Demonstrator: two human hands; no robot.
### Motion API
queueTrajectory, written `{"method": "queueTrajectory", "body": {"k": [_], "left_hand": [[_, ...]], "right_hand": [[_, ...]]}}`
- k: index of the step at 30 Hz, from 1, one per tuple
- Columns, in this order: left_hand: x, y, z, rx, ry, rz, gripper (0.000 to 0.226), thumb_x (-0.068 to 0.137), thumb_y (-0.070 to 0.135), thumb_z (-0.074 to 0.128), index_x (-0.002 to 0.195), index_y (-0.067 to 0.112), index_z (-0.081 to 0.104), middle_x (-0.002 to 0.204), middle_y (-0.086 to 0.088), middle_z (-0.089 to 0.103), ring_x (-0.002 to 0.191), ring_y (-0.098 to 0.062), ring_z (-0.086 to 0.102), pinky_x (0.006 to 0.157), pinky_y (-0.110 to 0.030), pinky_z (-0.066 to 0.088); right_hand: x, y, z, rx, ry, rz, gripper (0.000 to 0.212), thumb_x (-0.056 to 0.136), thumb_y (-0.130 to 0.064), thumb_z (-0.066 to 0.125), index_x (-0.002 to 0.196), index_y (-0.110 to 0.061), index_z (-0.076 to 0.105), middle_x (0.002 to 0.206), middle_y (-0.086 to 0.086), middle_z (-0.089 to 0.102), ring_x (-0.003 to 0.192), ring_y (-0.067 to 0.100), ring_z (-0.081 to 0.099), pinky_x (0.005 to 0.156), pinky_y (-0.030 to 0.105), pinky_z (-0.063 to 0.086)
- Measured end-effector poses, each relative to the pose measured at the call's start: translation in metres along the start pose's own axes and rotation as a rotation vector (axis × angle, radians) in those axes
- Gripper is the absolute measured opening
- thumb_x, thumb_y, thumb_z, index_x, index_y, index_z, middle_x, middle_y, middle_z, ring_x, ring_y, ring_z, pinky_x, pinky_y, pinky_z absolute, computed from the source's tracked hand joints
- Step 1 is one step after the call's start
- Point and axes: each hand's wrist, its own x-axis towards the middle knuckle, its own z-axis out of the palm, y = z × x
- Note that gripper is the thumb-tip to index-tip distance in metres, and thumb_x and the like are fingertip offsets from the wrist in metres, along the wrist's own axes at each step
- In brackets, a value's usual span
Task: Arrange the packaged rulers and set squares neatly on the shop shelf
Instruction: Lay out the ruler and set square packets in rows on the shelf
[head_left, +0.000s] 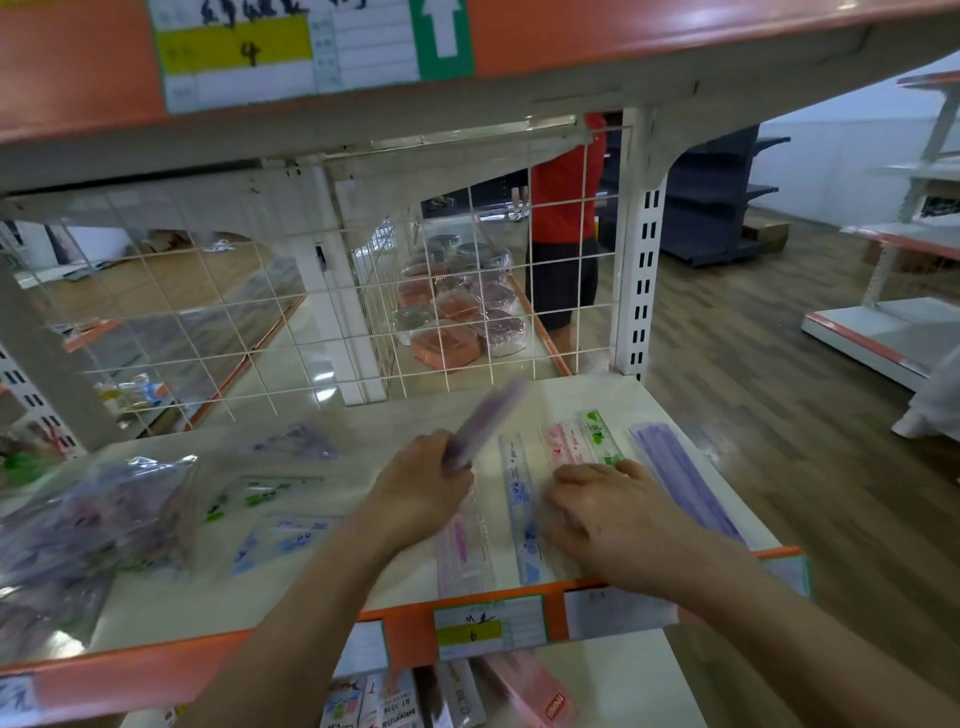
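The left hand (423, 486) gripped a blurred purple ruler (488, 418) raised off the shelf (322, 587); the right hand (605, 512) lay flat, fingers spread, on the packaged rulers (519, 512).

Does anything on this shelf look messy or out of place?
Yes. On the left, set squares lie scattered at odd angles beside a loose heap of packets; the rulers on the right sit in a row.

The head camera is looking forward and down, close over the shelf (597, 400), facing its wire back panel (311, 312) and the floor (753, 415) beyond.
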Motion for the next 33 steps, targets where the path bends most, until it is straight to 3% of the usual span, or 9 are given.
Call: {"method": "queueTrajectory", "body": {"k": [2, 5, 7, 9, 12, 14, 19, 27, 33], "left_hand": [[-0.004, 0.012, -0.008, -0.464, -0.089, -0.064, 0.004, 0.091, 0.013, 0.057, 0.095, 0.011, 0.056, 0.073, -0.002, 0.058, 0.055, -0.010, 0.052, 0.051, -0.021, 0.042], [-0.014, 0.024, -0.007, -0.904, -0.286, -0.101, 0.006, 0.088, 0.005, 0.060, 0.083, 0.008, 0.059, 0.063, -0.006, 0.055, 0.047, -0.014, 0.046, 0.045, -0.024, 0.041], [-0.019, 0.025, 0.000, -0.950, -0.346, -0.100, 0.014, 0.087, 0.004, 0.060, 0.073, 0.008, 0.058, 0.058, -0.005, 0.053, 0.046, -0.015, 0.045, 0.044, -0.023, 0.041], [-0.022, 0.023, 0.005, -0.933, -0.368, -0.097, 0.019, 0.086, 0.001, 0.059, 0.068, 0.008, 0.056, 0.054, -0.004, 0.053, 0.045, -0.015, 0.046, 0.045, -0.023, 0.042], [-0.024, 0.020, 0.007, -0.935, -0.385, -0.093, 0.014, 0.085, 0.010, 0.063, 0.073, 0.006, 0.056, 0.057, -0.004, 0.055, 0.047, -0.015, 0.048, 0.045, -0.024, 0.043], [-0.022, 0.018, 0.007, -1.066, -0.412, -0.114, 0.018, 0.084, 0.023, 0.064, 0.081, 0.006, 0.059, 0.064, -0.006, 0.055, 0.050, -0.016, 0.048, 0.045, -0.025, 0.042], [-0.023, 0.013, 0.012, -1.363, -0.339, -0.197, 0.027, 0.087, 0.024, 0.052, 0.087, 0.001, 0.067, 0.070, -0.014, 0.062, 0.050, -0.021, 0.057, 0.046, -0.028, 0.049], [-0.024, 0.012, 0.014, -1.383, -0.209, -0.196, 0.030, 0.080, 0.010, 0.062, 0.107, -0.004, 0.066, 0.094, -0.025, 0.070, 0.070, -0.030, 0.069, 0.065, -0.039, 0.060], [-0.020, 0.014, 0.014, -1.406, -0.084, -0.222, 0.023, 0.073, 0.010, 0.064, 0.092, -0.002, 0.064, 0.069, -0.016, 0.067, 0.053, -0.023, 0.066, 0.048, -0.028, 0.054]], "right_hand": [[0.004, -0.003, -0.005, 0.063, 0.083, -0.006, 0.044, 0.091, -0.047, 0.023, 0.109, -0.024, 0.057, 0.117, -0.008, 0.056, 0.112, 0.016, 0.052, 0.091, 0.029, 0.035], [0.012, -0.016, -0.022, 0.505, 0.235, 0.123, 0.024, 0.096, -0.041, 0.039, 0.088, -0.029, 0.057, 0.089, -0.009, 0.059, 0.083, 0.011, 0.056, 0.073, 0.025, 0.042], [0.015, -0.024, -0.030, 0.759, 0.263, 0.217, 0.032, 0.094, -0.042, 0.044, 0.068, -0.024, 0.052, 0.066, -0.006, 0.054, 0.062, 0.007, 0.050, 0.059, 0.024, 0.038], [0.020, -0.027, -0.031, 0.801, 0.294, 0.253, 0.037, 0.089, -0.048, 0.052, 0.064, -0.021, 0.054, 0.060, -0.004, 0.054, 0.058, 0.007, 0.050, 0.057, 0.024, 0.037], [0.026, -0.031, -0.029, 0.850, 0.306, 0.288, 0.033, 0.083, -0.044, 0.063, 0.068, -0.015, 0.060, 0.062, -0.005, 0.059, 0.060, 0.008, 0.055, 0.058, 0.021, 0.040], [0.030, -0.031, -0.029, 0.986, 0.275, 0.317, 0.029, 0.084, -0.035, 0.066, 0.067, -0.012, 0.063, 0.061, -0.003, 0.061, 0.059, 0.007, 0.056, 0.058, 0.020, 0.041], [0.034, -0.028, -0.029, 1.169, 0.245, 0.299, 0.024, 0.084, -0.018, 0.066, 0.083, 0.006, 0.067, 0.078, 0.022, 0.066, 0.064, 0.012, 0.058, 0.060, 0.023, 0.047], [0.036, -0.020, -0.030, 1.281, 0.238, 0.315, 0.008, 0.084, -0.010, 0.068, 0.076, -0.010, 0.069, 0.065, 0.004, 0.061, 0.061, 0.012, 0.058, 0.059, 0.020, 0.051], [0.034, -0.011, -0.033, 1.373, 0.161, 0.358, 0.010, 0.088, -0.007, 0.060, 0.089, -0.009, 0.070, 0.081, 0.006, 0.072, 0.064, 0.012, 0.058, 0.052, 0.021, 0.046]]}}
